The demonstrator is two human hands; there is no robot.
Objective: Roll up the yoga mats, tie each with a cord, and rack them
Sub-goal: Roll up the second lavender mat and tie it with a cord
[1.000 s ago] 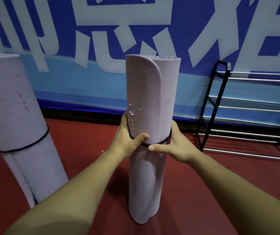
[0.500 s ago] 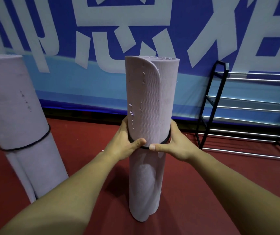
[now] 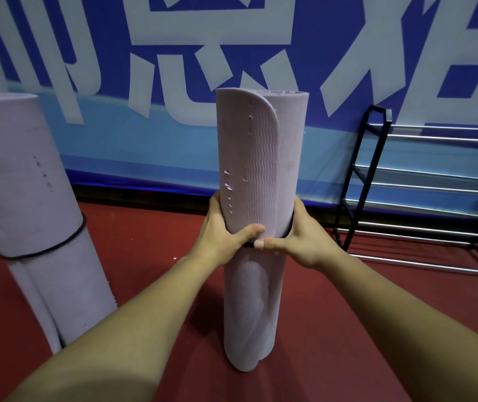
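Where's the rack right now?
Head view, far right: the black rack stands against the blue banner, right of the upright mat in the middle.

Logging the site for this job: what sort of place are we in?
Probably a gym or sports hall: red sports floor, a big blue printed banner along the wall, and a rolled yoga mat near a tiered metal rack.

- Red floor (image 3: 151,253) carries everything
- Rolled lilac mat (image 3: 249,300) stands upright on it, centre
- Second rolled mat (image 3: 29,198), tilted, at left
- Black rack (image 3: 423,198) stands at right by the wall
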